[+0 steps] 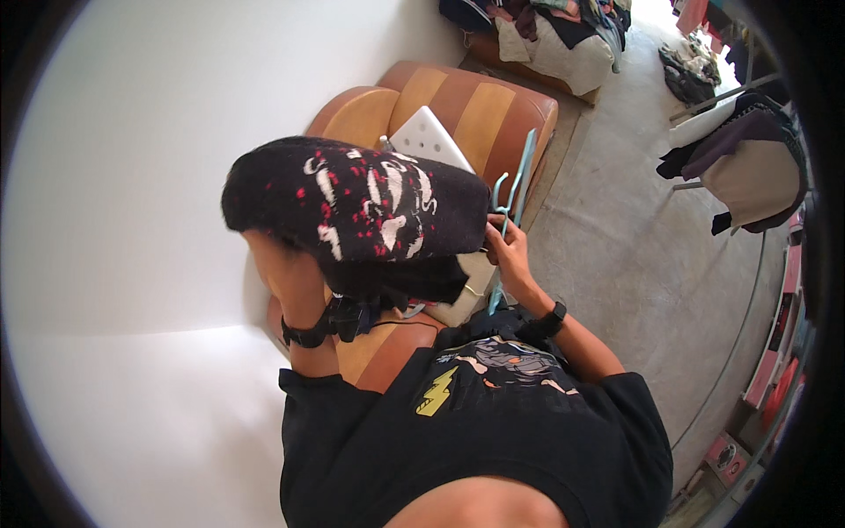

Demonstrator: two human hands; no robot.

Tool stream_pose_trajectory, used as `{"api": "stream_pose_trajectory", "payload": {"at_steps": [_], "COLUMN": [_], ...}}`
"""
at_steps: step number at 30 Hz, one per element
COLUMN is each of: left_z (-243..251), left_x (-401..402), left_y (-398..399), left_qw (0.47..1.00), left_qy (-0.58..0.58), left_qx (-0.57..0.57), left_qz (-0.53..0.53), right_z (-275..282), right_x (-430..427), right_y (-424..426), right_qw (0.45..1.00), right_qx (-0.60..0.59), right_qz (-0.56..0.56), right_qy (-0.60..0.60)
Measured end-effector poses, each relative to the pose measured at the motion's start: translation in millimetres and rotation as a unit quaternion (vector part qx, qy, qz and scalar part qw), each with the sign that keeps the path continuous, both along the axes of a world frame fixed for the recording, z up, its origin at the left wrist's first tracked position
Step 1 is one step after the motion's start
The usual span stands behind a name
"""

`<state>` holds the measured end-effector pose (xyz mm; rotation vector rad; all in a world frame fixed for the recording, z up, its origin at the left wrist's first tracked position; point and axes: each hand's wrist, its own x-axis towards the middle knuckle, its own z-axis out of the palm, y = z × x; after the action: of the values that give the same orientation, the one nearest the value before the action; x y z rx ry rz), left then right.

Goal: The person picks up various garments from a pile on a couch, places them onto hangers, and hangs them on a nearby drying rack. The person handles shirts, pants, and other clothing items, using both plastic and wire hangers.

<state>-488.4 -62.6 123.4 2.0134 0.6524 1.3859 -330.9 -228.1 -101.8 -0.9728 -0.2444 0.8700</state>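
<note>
A black knitted garment with a white and red pattern (389, 204) spans the space in front of me, bunched at its left end. My left hand (280, 264) reaches up under that end; its fingers are hidden by the cloth. At the garment's right end, my right hand (508, 251) pinches a light-blue clothes hanger (506, 210) near the base of its hook, fingertips against the fabric. The hanger stands steeply, partly hidden by that hand. More black cloth (422, 280) hangs below the patterned part. Both wrists wear black bands.
Behind the garment is a brown and tan striped sofa (488, 105) with a white perforated plastic item (429, 135). Clothes are heaped on a seat (554, 53) at the top. Garments (746, 158) hang on a metal rack at right; more clothing (690, 72) lies on the floor. A white wall is at left.
</note>
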Motion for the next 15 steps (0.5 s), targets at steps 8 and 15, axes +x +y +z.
{"api": "stream_pose_trajectory", "payload": {"at_steps": [8,15], "left_z": [8,-58], "left_x": [26,38], "left_y": [-34,-29], "left_qw": [0.97,0.973], "left_qy": [-0.131,-0.086], "left_qx": [-0.129,-0.141], "left_qz": [-0.161,-0.162], "right_z": [34,47], "right_x": [31,131], "right_y": [38,34], "right_qw": [0.938,0.99], "right_qx": [0.059,0.029], "right_qz": [0.049,-0.038], "right_qy": [0.337,0.136]}}
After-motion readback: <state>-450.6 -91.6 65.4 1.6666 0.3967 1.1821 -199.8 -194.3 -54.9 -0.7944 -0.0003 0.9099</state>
